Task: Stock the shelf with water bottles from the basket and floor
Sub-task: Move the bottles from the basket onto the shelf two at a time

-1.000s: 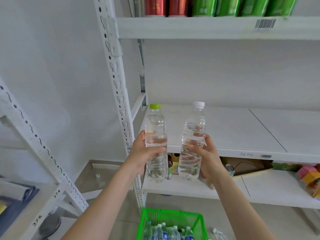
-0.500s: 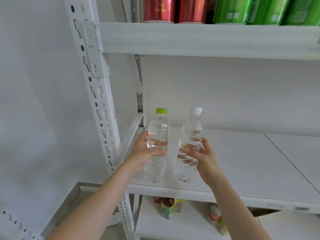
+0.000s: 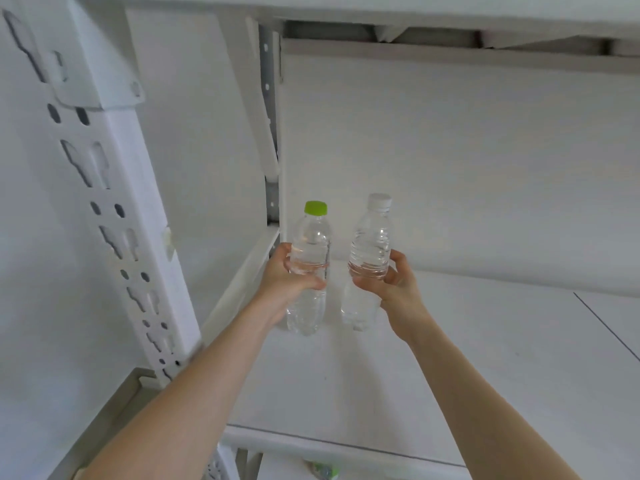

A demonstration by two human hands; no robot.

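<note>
Now both bottles are further in than 0.5 s ago, near the shelf [image 3: 467, 358] back-left corner, bases at or just off the board: my left hand [image 3: 289, 282] wraps the green-cap bottle [image 3: 310, 271], right hand [image 3: 391, 289] the white-cap bottle [image 3: 369, 258], so release looks next imo.

I can read no text, label, brand or number here: both clear bottles [image 3: 309, 268] I am holding are bare, and the white shelf [image 3: 485, 341] carries no sign.
</note>
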